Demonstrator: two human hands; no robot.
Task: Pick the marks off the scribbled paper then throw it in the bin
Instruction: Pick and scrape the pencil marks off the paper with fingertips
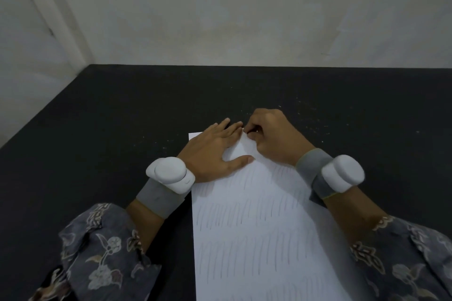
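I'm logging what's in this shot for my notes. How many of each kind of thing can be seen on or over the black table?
Sheet of scribbled paper: 1
Hands (left hand, right hand): 2
White wrist devices (left, right): 2
Black table: 1
Total: 6

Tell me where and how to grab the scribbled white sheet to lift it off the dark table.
Probably best to take the white paper sheet with pencil scribbles by its bare left edge, coming from the left. It lies flat on the black table, and the left hand presses its far end while the right hand works there.
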